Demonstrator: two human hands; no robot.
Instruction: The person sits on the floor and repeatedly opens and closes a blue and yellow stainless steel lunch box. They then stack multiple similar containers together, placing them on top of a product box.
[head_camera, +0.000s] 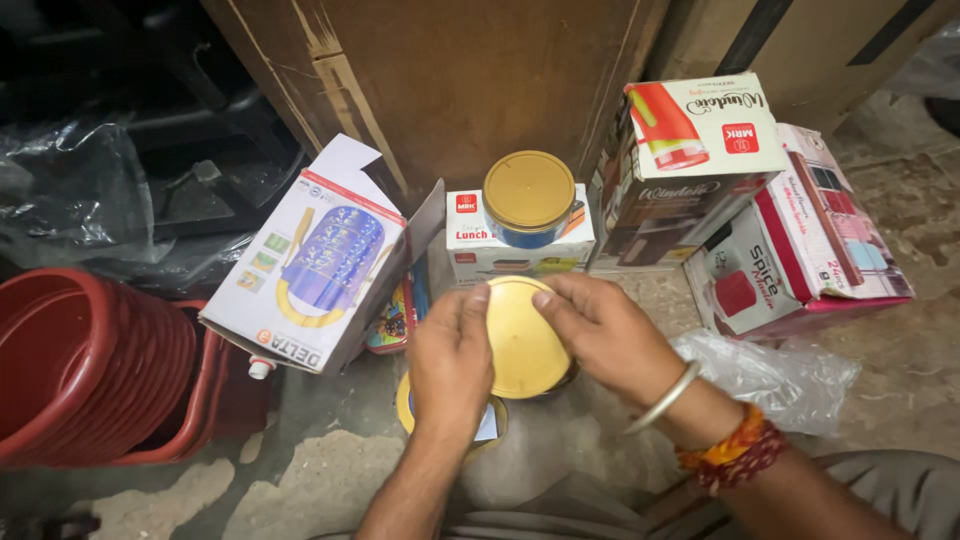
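Both my hands hold a round container with a yellow lid (520, 335) just above the floor. My left hand (450, 365) grips its left edge and my right hand (600, 335) its right edge, fingers on the rim. Under my left hand another yellow-rimmed round piece (405, 405) lies on the floor, mostly hidden. Straight ahead a second yellow-lidded blue container (528, 198) stands on a small white box (470, 250). My right wrist wears a metal bangle and red-orange thread bands.
A white box with an open flap and a picture of a blue tiered container (310, 270) leans at the left. Stacked red tubs (80, 360) sit far left. At the right are two more product boxes (690, 170), (800, 240) and a crumpled clear plastic bag (770, 375). Large cardboard cartons (450, 80) stand behind.
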